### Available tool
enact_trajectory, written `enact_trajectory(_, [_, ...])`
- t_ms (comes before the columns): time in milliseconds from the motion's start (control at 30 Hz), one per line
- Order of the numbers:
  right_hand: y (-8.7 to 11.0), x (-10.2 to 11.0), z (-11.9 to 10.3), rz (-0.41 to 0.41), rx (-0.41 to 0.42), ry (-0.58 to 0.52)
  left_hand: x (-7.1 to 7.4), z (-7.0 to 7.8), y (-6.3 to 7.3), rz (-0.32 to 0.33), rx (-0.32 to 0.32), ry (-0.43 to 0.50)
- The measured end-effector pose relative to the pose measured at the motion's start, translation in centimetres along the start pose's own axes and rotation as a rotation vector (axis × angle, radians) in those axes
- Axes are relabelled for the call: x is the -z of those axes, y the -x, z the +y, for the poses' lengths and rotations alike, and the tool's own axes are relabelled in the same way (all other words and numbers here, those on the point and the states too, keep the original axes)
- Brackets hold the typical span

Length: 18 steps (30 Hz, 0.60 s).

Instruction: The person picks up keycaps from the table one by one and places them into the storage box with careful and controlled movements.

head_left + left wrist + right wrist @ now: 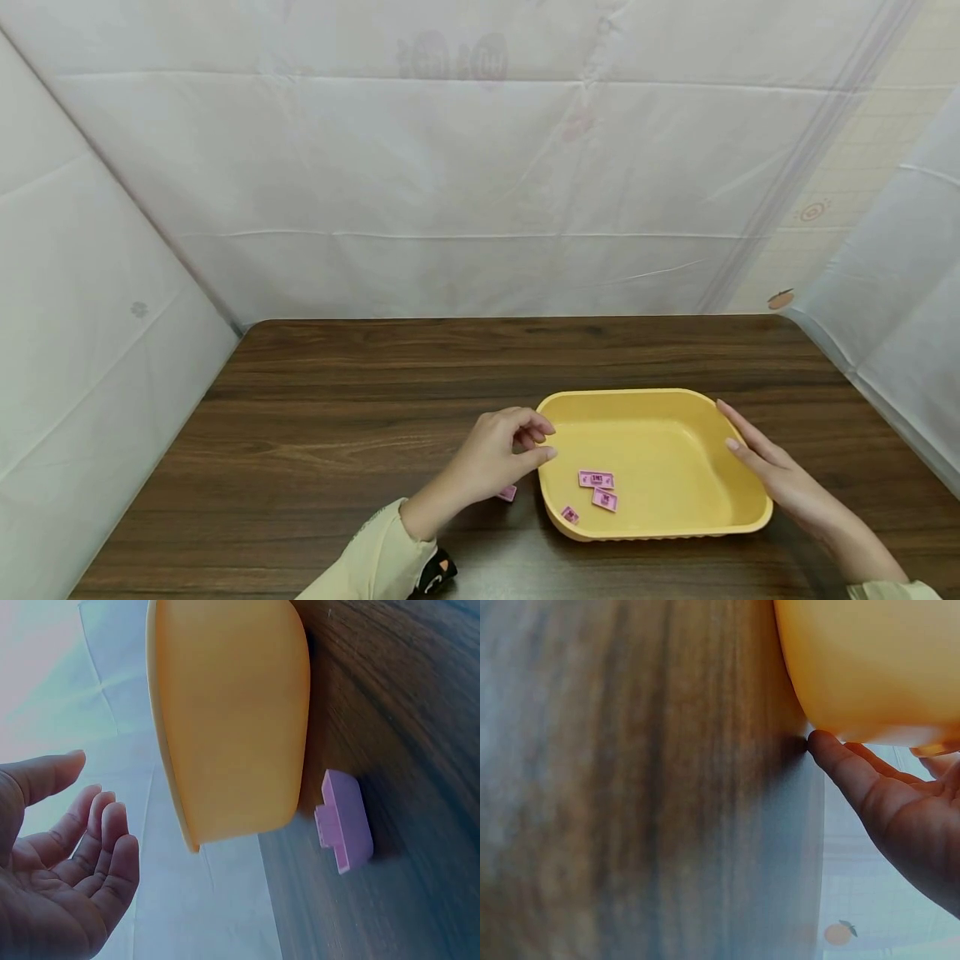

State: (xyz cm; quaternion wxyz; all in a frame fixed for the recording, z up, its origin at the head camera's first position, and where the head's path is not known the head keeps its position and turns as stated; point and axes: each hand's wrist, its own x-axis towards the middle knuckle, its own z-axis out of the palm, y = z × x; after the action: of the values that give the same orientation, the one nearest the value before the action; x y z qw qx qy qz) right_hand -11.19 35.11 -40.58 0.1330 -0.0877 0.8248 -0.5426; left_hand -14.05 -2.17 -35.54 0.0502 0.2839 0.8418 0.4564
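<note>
A yellow plastic basin [660, 531] lies on the right half of the table, with several small pink plastic pieces [597, 479] in its near left corner. My left hand [498, 454] hovers at the basin's left rim, holding nothing, fingers loosely bent and thumb apart from them. Below that hand, another pink piece [349, 821] with a small raised block rests on the table beside the basin; the hand partly hides it in the head view. With straight fingers along the outer wall and thumb over the rim, my right hand [783, 475] holds the basin's right side.
The dark wood table [300, 433] runs back to a white patterned sheet [450, 167] hanging behind it. Similar white sheets flank the table at left and right. A black band [435, 573] shows at my left wrist.
</note>
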Motion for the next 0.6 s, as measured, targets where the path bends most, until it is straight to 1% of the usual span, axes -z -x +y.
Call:
enact_trajectory(367, [0.01, 0.01, 0.09, 0.004, 0.010, 0.005, 0.45, -0.60, 0.38, 0.006, 0.002, 0.025])
enact_trajectory(600, [0.01, -0.05, 0.05, 0.005, 0.002, 0.009, 0.62, -0.94, 0.71, 0.026, 0.002, 0.014])
